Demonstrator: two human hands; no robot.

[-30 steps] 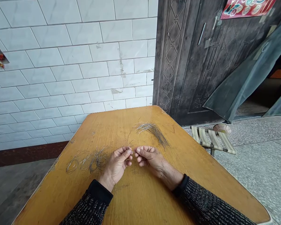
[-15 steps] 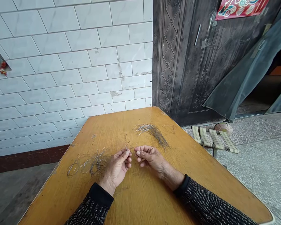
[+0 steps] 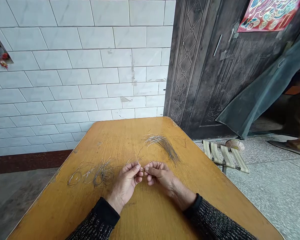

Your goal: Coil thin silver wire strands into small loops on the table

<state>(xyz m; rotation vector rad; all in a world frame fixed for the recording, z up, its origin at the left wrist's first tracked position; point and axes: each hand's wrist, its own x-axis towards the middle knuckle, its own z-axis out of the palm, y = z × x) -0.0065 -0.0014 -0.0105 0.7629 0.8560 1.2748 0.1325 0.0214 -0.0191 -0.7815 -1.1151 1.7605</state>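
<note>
Over the middle of the wooden table (image 3: 155, 206), my left hand (image 3: 128, 180) pinches a thin wire (image 3: 140, 154) between thumb and forefinger. Its free end sticks up above the fingertips. My right hand (image 3: 158, 175) is closed on the same wire, its fingertips almost meeting those of the left. The short stretch between the two hands is very fine and partly hidden by the fingers. Coiled wires (image 3: 103, 175) lie in loose loops to the left of my left hand. Beyond my right hand rests a bundle of straighter wires (image 3: 165, 145), silvery at one end and darker at the other.
A white tiled wall (image 3: 95, 76) stands behind the table. To the right are a dark carved door (image 3: 210, 83), a hanging grey-green curtain (image 3: 260, 96) and a folding stool (image 3: 225, 155) with striped straps. A person's leg and shoe (image 3: 293, 146) show by the doorway.
The view has tilted and shifted slightly. My fingertips have come closer together on the wire, whose upright end leans more to the right. A person's leg has appeared in the doorway.
</note>
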